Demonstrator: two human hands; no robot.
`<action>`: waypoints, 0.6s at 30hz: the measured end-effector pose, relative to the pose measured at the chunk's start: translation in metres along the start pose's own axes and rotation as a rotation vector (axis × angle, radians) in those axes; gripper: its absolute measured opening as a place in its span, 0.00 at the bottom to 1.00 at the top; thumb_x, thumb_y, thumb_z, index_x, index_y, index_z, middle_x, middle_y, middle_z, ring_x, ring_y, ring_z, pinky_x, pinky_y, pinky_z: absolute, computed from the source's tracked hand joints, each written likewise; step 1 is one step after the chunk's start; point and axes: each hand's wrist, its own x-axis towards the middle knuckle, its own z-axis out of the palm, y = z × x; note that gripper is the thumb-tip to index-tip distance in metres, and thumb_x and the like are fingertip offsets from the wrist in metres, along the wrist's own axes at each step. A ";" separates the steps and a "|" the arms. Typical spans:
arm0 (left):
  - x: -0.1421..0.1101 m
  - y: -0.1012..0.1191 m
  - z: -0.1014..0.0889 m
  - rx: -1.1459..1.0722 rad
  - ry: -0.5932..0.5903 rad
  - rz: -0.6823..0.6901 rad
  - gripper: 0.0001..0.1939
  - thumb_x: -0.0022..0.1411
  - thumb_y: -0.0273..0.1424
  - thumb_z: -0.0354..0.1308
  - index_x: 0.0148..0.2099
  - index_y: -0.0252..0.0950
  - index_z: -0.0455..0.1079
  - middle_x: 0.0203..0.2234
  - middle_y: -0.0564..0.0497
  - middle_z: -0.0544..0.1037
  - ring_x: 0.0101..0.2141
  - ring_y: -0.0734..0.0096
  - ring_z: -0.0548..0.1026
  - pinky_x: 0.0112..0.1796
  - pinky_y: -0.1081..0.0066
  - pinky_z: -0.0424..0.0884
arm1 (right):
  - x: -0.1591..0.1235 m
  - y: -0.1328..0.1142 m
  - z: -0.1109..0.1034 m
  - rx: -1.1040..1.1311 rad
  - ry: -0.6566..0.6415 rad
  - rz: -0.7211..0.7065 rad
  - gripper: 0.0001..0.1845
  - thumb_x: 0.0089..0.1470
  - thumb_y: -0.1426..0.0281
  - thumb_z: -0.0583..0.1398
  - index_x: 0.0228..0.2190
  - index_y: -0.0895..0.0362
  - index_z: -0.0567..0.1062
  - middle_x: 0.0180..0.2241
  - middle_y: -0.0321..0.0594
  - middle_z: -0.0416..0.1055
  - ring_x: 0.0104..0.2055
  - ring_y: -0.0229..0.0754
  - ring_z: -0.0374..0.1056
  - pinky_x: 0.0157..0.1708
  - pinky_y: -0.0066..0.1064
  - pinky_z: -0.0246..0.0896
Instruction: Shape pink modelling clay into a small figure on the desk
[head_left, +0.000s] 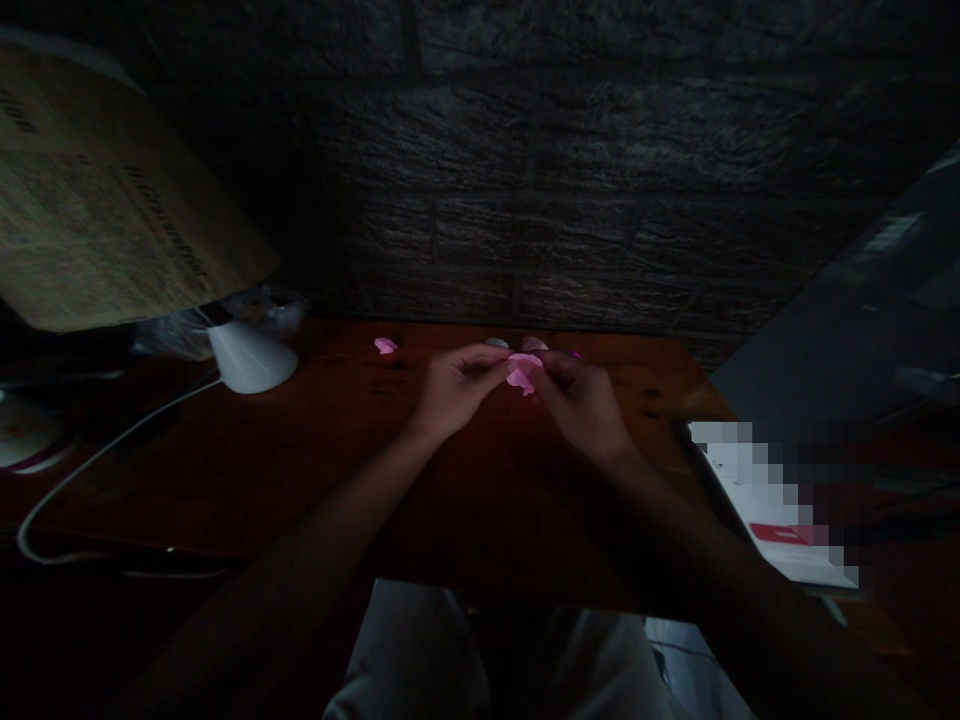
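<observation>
Above the far half of the wooden table, my left hand [463, 387] and my right hand [589, 402] meet around a pink petal-like piece [524, 372]. Each hand is closed, pinching it from its own side with thumb and fingertips. Whether it is paper or cloth I cannot tell in this dim light. Just behind my fingers lie a pale pink piece [534, 344] and a whitish piece [497, 343], both partly hidden. A separate pink piece [385, 345] rests on the table to the left of my left hand.
A white lamp base [253, 357] with a cord stands at the left under a printed brown paper shade [127, 190]. Clear plastic [266, 308] lies behind it. On the right is a lit screen [750, 480], partly blurred out. A dark brick wall [525, 180] borders the table [480, 500].
</observation>
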 end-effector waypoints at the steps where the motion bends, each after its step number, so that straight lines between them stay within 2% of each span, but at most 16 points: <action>1: 0.000 0.000 0.000 0.009 0.017 0.000 0.10 0.55 0.35 0.70 0.38 0.35 0.81 0.38 0.45 0.86 0.39 0.63 0.83 0.44 0.64 0.79 | 0.000 0.000 0.000 -0.017 -0.007 -0.001 0.20 0.59 0.53 0.61 0.38 0.57 0.82 0.32 0.43 0.80 0.29 0.43 0.74 0.32 0.34 0.68; 6: 0.000 -0.001 0.001 -0.025 0.021 0.014 0.10 0.54 0.35 0.70 0.38 0.36 0.81 0.37 0.46 0.86 0.38 0.63 0.83 0.43 0.65 0.79 | -0.001 0.001 -0.002 -0.120 -0.007 -0.014 0.21 0.61 0.53 0.59 0.37 0.57 0.82 0.28 0.42 0.79 0.27 0.43 0.74 0.31 0.34 0.67; 13: 0.001 -0.005 0.001 -0.044 0.025 -0.019 0.09 0.55 0.32 0.69 0.38 0.36 0.80 0.36 0.46 0.86 0.37 0.64 0.83 0.41 0.65 0.80 | -0.001 -0.003 -0.002 -0.103 -0.061 0.004 0.23 0.60 0.52 0.59 0.37 0.58 0.82 0.25 0.41 0.78 0.27 0.43 0.74 0.29 0.32 0.66; 18: 0.000 -0.005 0.002 -0.038 0.035 0.003 0.09 0.54 0.32 0.69 0.38 0.36 0.80 0.38 0.47 0.86 0.37 0.65 0.84 0.42 0.65 0.80 | -0.002 -0.005 -0.002 -0.160 -0.034 -0.038 0.19 0.62 0.57 0.58 0.36 0.58 0.82 0.23 0.40 0.77 0.25 0.42 0.73 0.29 0.32 0.66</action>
